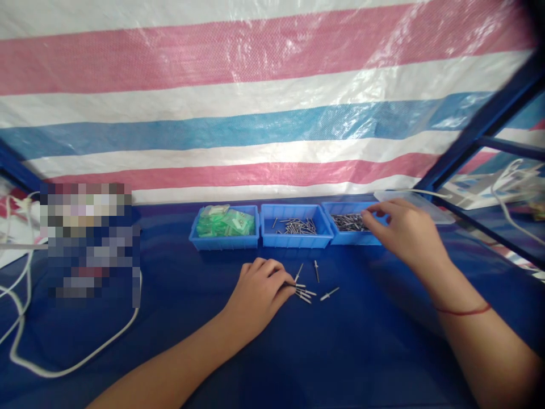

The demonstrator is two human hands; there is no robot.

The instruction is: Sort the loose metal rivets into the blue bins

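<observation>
My left hand [264, 287] rests on the blue table, thumb and fingers closed on a small bunch of blind rivets [304, 293] that fan out to the right. Three loose rivets [317, 271] lie on the table near its fingertips. My right hand [404, 230] is over the right-hand blue bin [357, 238], which holds a heap of darker rivets [347, 221]. Its thumb and index finger are drawn together above the heap; whatever is between them is too small to make out. A red string circles the right wrist.
A middle blue bin [296, 241] holds more rivets, and a left blue bin [225, 243] holds green-and-clear plastic packets [225, 220]. White cables [76, 369] loop at the left beside a blurred-out pile. A clear plastic lid [419, 205] lies behind the right hand. Striped sheeting [255, 130] hangs behind.
</observation>
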